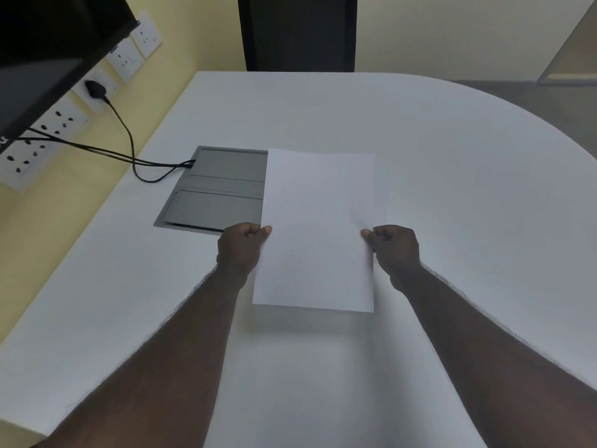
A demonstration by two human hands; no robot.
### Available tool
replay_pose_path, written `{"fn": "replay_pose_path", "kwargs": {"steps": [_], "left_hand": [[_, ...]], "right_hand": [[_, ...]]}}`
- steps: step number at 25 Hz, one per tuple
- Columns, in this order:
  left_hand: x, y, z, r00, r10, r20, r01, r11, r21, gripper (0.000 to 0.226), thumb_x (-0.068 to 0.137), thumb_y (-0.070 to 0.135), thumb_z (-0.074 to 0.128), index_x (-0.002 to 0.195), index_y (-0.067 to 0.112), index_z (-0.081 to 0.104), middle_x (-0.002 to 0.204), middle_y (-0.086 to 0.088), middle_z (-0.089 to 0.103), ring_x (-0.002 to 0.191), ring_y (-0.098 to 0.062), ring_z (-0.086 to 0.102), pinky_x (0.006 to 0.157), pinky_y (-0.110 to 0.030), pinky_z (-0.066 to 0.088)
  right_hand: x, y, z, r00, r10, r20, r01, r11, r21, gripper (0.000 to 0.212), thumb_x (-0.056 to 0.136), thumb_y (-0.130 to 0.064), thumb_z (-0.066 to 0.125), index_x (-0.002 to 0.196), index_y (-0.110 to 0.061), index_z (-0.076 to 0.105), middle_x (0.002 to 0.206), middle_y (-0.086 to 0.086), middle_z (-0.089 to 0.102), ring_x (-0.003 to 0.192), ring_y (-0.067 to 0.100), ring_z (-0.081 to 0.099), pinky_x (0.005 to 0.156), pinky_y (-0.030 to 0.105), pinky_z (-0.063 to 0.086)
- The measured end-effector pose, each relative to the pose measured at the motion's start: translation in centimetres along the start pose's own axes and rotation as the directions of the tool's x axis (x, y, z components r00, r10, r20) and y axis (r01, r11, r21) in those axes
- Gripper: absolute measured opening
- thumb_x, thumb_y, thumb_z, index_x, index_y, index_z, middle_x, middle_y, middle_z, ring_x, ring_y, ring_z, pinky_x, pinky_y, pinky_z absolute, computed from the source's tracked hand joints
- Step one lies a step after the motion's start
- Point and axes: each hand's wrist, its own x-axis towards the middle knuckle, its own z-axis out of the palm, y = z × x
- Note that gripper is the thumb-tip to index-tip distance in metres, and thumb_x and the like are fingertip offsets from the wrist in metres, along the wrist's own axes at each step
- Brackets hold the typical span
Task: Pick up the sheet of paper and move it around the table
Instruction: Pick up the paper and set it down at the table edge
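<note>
A blank white sheet of paper (318,227) hangs above the white table (452,176), casting a soft shadow below its near edge. My left hand (240,247) pinches the sheet's left edge, thumb on top. My right hand (394,250) pinches the right edge at about the same height, and the paper creases slightly there. The sheet's far left corner overlaps my view of a grey panel in the table.
A grey cable hatch (213,189) is set into the table left of the paper, with black cables (129,147) running to wall sockets (55,124). A dark monitor (48,50) hangs at upper left. The table's right edge curves away.
</note>
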Motion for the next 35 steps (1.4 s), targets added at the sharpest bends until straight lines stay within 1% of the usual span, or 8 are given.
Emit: {"fn": "replay_pose_path", "kwargs": {"steps": [2, 5, 8, 11, 16, 25, 30, 35], "left_hand": [[-1.4, -1.0, -2.2, 1.0, 0.019, 0.017, -0.018, 1.0, -0.01, 0.024, 0.085, 0.032, 0.071, 0.071, 0.014, 0.065, 0.059, 0.008, 0.051, 0.069, -0.019, 0.047, 0.071, -0.031, 0.038], [-3.6, -2.4, -5.2, 0.999, 0.015, 0.046, -0.014, 1.0, -0.028, 0.023, 0.086, 0.033, 0.07, 0.07, 0.016, 0.065, 0.062, 0.006, 0.053, 0.072, -0.022, 0.049, 0.074, -0.034, 0.04], [-5.0, -3.8, -7.3, 0.998, 0.0, 0.066, 0.002, 1.0, -0.025, 0.027, 0.086, 0.032, 0.069, 0.065, 0.018, 0.061, 0.058, 0.005, 0.05, 0.07, -0.024, 0.046, 0.072, -0.033, 0.037], [-6.1, -5.0, -9.0, 0.996, -0.007, 0.089, 0.007, 1.0, -0.005, 0.027, 0.086, 0.032, 0.069, 0.064, 0.017, 0.061, 0.062, -0.001, 0.056, 0.074, -0.027, 0.051, 0.073, -0.032, 0.038], [-6.6, -7.6, -10.9, 0.999, -0.015, 0.049, 0.013, 0.999, 0.05, 0.032, 0.086, 0.032, 0.069, 0.06, 0.018, 0.059, 0.099, -0.025, 0.07, 0.101, -0.041, 0.063, 0.078, -0.039, 0.046], [-6.5, -12.8, -14.5, 0.994, -0.074, 0.086, 0.064, 0.992, 0.112, 0.022, 0.084, 0.033, 0.072, 0.07, 0.016, 0.067, 0.088, -0.008, 0.07, 0.102, -0.034, 0.065, 0.09, -0.044, 0.051], [-5.8, -15.7, -16.8, 0.988, -0.066, 0.139, 0.047, 0.989, 0.137, 0.027, 0.084, 0.032, 0.072, 0.064, 0.016, 0.063, 0.097, -0.022, 0.072, 0.101, -0.038, 0.065, 0.087, -0.043, 0.051], [-4.6, -18.8, -18.0, 0.981, -0.073, 0.182, 0.045, 0.988, 0.15, 0.027, 0.084, 0.034, 0.072, 0.064, 0.018, 0.063, 0.084, -0.017, 0.07, 0.098, -0.039, 0.065, 0.082, -0.041, 0.049]], "right_hand": [[-3.1, 0.2, 0.8, 0.999, -0.034, -0.002, 0.034, 0.999, 0.015, 0.038, 0.083, -0.022, 0.071, 0.08, 0.013, 0.057, 0.075, 0.006, 0.049, 0.072, 0.018, 0.042, 0.07, 0.03, 0.034], [-7.6, 0.2, 2.0, 0.998, -0.051, -0.026, 0.051, 0.999, -0.001, 0.04, 0.084, -0.021, 0.067, 0.056, -0.013, 0.04, 0.065, 0.002, 0.035, 0.067, 0.019, 0.032, 0.059, 0.027, 0.025], [-10.8, 0.6, 3.0, 0.997, -0.047, -0.053, 0.046, 0.999, -0.015, 0.05, 0.084, -0.021, 0.066, 0.054, -0.021, 0.027, 0.06, -0.002, 0.027, 0.059, 0.019, 0.025, 0.053, 0.027, 0.017], [-12.8, 1.2, 4.1, 0.998, -0.009, -0.057, 0.007, 0.999, -0.047, 0.048, 0.085, -0.02, 0.066, 0.055, -0.02, 0.028, 0.06, -0.001, 0.027, 0.056, 0.018, 0.023, 0.052, 0.027, 0.017], [-14.2, 2.3, 6.7, 0.997, 0.067, -0.037, -0.068, 0.997, -0.048, 0.043, 0.085, -0.021, 0.068, 0.052, -0.024, 0.041, 0.056, -0.009, 0.04, 0.051, 0.01, 0.033, 0.047, 0.024, 0.024], [-17.4, 5.2, 11.4, 0.995, 0.1, -0.02, -0.101, 0.993, -0.064, 0.034, 0.083, -0.02, 0.068, 0.061, -0.015, 0.043, 0.063, 0.002, 0.037, 0.061, 0.02, 0.031, 0.058, 0.025, 0.027], [-19.3, 7.0, 14.7, 0.987, 0.143, -0.069, -0.147, 0.988, -0.052, 0.036, 0.082, -0.023, 0.069, 0.076, 0.01, 0.055, 0.074, 0.004, 0.044, 0.07, 0.019, 0.038, 0.067, 0.027, 0.031], [-20.8, 8.5, 17.8, 0.974, 0.197, -0.114, -0.204, 0.978, -0.045, 0.031, 0.084, -0.024, 0.068, 0.062, -0.01, 0.052, 0.068, -0.002, 0.049, 0.066, 0.023, 0.043, 0.056, 0.023, 0.035]]}}
